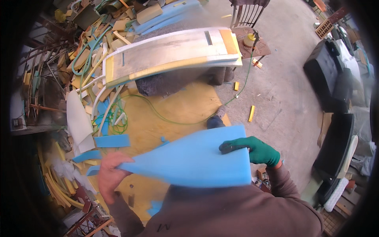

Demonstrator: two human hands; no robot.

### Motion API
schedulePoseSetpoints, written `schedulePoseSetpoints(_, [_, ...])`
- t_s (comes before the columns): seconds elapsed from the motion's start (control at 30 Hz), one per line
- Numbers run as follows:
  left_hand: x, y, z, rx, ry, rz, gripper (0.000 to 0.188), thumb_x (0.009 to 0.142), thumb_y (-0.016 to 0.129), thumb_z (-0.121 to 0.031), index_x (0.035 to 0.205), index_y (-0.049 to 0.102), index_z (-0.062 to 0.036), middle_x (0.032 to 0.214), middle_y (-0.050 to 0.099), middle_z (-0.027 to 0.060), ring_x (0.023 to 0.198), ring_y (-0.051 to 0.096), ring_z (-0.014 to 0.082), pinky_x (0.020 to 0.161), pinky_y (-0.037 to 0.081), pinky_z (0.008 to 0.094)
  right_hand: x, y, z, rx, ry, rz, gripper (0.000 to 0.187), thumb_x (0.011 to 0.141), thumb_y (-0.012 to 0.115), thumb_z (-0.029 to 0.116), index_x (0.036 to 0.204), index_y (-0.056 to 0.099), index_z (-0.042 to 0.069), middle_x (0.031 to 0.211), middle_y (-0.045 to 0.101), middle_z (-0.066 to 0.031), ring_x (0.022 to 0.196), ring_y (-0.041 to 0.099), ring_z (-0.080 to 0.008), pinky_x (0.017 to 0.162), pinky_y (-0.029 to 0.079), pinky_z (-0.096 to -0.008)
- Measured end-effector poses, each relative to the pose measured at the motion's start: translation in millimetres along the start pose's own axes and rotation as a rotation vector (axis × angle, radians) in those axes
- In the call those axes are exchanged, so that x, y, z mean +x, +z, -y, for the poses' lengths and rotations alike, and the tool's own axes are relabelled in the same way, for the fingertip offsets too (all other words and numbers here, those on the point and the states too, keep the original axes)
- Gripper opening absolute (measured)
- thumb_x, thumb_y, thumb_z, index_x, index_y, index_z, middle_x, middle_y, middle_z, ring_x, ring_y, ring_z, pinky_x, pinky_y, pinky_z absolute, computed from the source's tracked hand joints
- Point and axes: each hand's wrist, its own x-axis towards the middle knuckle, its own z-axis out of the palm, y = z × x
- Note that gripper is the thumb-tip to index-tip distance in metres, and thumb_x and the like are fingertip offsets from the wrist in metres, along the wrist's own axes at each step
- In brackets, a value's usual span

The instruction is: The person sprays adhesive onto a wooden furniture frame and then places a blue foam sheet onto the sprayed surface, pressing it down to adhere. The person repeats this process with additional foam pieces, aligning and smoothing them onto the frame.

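The blue foam sheet (193,162) is lifted in the lower centre of the frame and not set on anything yet; handling it seems only partway along. The bare left hand (110,172) pinches its narrow end, while the gloved right hand (258,151) grips the wide edge – dark fingertips over the top face, the underside hidden.

Farther up, the long padded panel (169,55) looks mostly built, with foam along its edges, and lies across a dark grey covered support (156,85). Beneath is a tan ground sheet (166,106), crossed by a green hose (156,115). Foam offcuts (83,61) crowd the upper left – concrete floor (288,75) and black upholstered pieces (321,63) fill the right.
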Motion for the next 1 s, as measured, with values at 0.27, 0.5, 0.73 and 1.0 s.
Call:
schedulePoseSetpoints(0.27, [129, 39, -64, -0.05, -0.102, 0.142, 0.029, 0.078, 0.09, 0.006, 0.106, 0.086, -0.0006, 0.093, 0.079, 0.0107, 0.088, 0.074, 0.0232, 0.077, 0.056, 0.0364, 24, -154, 26, -0.009, 0.075, 0.025, 0.075, 0.096, 0.091, 0.012, 0.164, 0.063, 0.006, 0.161, 0.071, -0.0135, 0.146, 0.067, -0.0268, 0.122, 0.053, -0.0436])
schedulePoseSetpoints(0.5, [233, 63, -91, 0.035, -0.285, 0.157, 0.029, 0.09, 0.088, -0.012, 0.115, 0.083, 0.0023, 0.094, 0.078, 0.0102, 0.089, 0.072, 0.0184, 0.079, 0.056, 0.0353, 64, -203, 4, 0.152, 0.319, -0.364, 0.057, 0.11, 0.077, 0.039, 0.149, 0.071, -0.003, 0.122, 0.082, -0.0104, 0.107, 0.074, -0.0156, 0.096, 0.061, -0.0358])
schedulePoseSetpoints(0.73, [328, 87, -94, 0.142, -0.127, 0.21, 0.039, 0.094, 0.087, -0.022, 0.128, 0.079, -0.0041, 0.099, 0.08, 0.0138, 0.093, 0.077, 0.0237, 0.085, 0.058, 0.0368, 105, -210, -65, 0.356, 0.297, -0.695, 0.06, 0.111, 0.078, 0.041, 0.15, 0.071, -0.004, 0.127, 0.08, -0.0101, 0.11, 0.073, -0.0161, 0.099, 0.06, -0.0354])
schedulePoseSetpoints(1.0, [441, 110, -51, 0.249, -0.003, 0.247, 0.038, 0.099, 0.085, -0.033, 0.128, 0.079, -0.0086, 0.104, 0.084, 0.0175, 0.093, 0.08, 0.0317, 0.086, 0.06, 0.0419, 160, -226, -114, 0.366, 0.264, -0.991, 0.056, 0.106, 0.084, 0.043, 0.138, 0.077, -0.002, 0.119, 0.08, -0.0079, 0.101, 0.072, -0.015, 0.091, 0.059, -0.0331])
